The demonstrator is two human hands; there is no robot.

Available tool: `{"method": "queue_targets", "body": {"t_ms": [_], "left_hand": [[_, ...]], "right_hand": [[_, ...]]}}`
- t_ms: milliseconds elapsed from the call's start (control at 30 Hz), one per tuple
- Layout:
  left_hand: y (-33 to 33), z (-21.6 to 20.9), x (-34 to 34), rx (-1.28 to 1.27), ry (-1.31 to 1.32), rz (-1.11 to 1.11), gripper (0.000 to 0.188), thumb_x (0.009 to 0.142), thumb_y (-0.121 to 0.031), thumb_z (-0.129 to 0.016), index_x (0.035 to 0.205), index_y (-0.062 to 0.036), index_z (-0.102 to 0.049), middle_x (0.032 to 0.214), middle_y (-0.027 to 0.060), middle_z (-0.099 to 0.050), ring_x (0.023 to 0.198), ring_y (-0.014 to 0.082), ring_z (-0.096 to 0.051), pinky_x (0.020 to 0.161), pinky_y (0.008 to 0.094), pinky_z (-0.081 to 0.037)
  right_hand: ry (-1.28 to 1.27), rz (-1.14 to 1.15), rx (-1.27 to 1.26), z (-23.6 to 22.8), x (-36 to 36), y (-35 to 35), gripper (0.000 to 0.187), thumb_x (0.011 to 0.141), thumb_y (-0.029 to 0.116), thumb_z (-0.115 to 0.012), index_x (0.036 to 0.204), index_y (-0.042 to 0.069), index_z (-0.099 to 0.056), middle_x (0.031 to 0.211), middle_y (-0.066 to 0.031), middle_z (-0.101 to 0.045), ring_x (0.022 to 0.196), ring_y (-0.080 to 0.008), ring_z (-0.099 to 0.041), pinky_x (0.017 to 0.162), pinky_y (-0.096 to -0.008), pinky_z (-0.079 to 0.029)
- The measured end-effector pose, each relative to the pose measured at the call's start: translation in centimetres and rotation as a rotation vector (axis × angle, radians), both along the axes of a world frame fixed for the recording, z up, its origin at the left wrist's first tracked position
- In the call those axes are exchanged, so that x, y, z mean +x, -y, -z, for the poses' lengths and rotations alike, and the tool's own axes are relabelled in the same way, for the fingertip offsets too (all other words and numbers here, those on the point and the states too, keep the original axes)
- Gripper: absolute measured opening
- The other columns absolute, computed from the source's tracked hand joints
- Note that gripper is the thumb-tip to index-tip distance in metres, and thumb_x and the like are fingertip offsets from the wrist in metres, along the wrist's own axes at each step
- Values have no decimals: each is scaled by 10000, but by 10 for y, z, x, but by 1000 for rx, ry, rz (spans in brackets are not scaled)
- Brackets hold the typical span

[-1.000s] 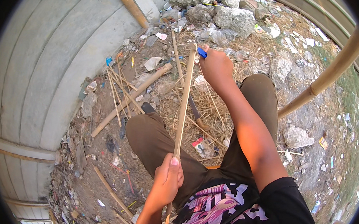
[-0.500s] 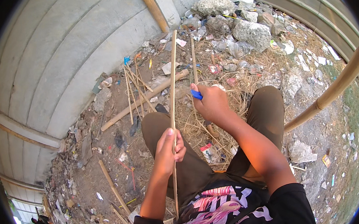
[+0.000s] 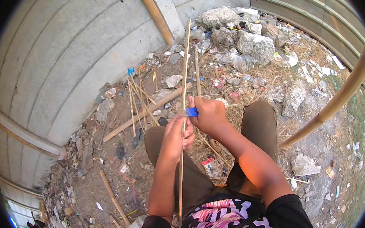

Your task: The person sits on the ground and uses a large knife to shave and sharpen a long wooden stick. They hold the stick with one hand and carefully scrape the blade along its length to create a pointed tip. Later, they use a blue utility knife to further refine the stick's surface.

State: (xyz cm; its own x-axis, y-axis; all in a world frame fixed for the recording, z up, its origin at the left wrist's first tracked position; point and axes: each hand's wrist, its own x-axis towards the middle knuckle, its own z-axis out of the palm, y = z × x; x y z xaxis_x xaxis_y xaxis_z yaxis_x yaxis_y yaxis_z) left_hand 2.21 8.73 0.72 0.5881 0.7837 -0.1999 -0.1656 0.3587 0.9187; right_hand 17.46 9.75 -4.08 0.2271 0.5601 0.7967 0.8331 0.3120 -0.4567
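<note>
A long, thin bamboo strip (image 3: 186,63) stands nearly upright in front of me, its lower end reaching down to my shirt. My left hand (image 3: 173,137) is closed around it near the middle. Just above those fingers, my right hand (image 3: 210,116) grips a blue-handled knife (image 3: 192,112) whose short greyish blade lies against the strip. Most of the knife's handle is hidden in my fist. Both hands are close together over my bent knees.
Several thin bamboo sticks (image 3: 132,103) lean on a bamboo pole (image 3: 116,133) lying on the ground. Further off are rocks (image 3: 255,47) amid scattered litter. A slanted bamboo pole (image 3: 342,98) rises at my right; a concrete wall (image 3: 80,50) curves along the left.
My right hand has brought the knife down and left, from apart to against the strip. My left hand and the strip have moved up and slightly right.
</note>
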Motion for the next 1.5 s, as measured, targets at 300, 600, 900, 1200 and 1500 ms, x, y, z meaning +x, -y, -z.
{"method": "queue_targets", "body": {"t_ms": [300, 600, 900, 1200, 1500], "left_hand": [[10, -3, -8, -72, 5, 58, 328, 1090, -394, -329, 957, -118, -445, 640, -41, -365, 425, 29, -262, 392, 211, -189], [32, -7, -8, -72, -53, 20, 394, 1087, -468, -319, 934, -120, -424, 621, -50, -332, 428, 22, -243, 404, 204, -174], [49, 2, -14, 22, -161, -11, 425, 1074, -517, -322, 933, -126, -411, 635, -46, -328, 445, 29, -252, 410, 207, -176], [127, 33, -65, -1, -269, 84, 417, 1084, -477, -315, 939, -97, -406, 650, -21, -327, 484, 42, -263, 448, 224, -217], [66, 18, -60, 86, -202, -111, 389, 1081, -465, -357, 949, -110, -445, 645, -33, -362, 457, 39, -278, 427, 208, -211]], "right_hand": [[-16, 68, 112, 0, -5, -8, 306, 947, 142, -576, 653, 84, -515, 538, -98, -548, 426, -316, -556, 401, -428, -434], [6, 164, 138, -6, 7, -15, 288, 930, 122, -580, 653, 76, -512, 535, -99, -539, 419, -305, -555, 402, -418, -442], [-97, 251, -58, -10, 13, -16, 307, 951, 188, -545, 687, 39, -594, 590, -151, -606, 490, -349, -608, 485, -447, -500], [-296, 278, -508, -22, 64, -14, 337, 962, 302, -545, 858, 37, -725, 680, -209, -666, 653, -418, -675, 634, -503, -548], [-3, 3, -349, 1, -3, 7, 333, 964, 288, -576, 728, 60, -633, 601, -160, -633, 521, -367, -634, 507, -477, -501]]}}
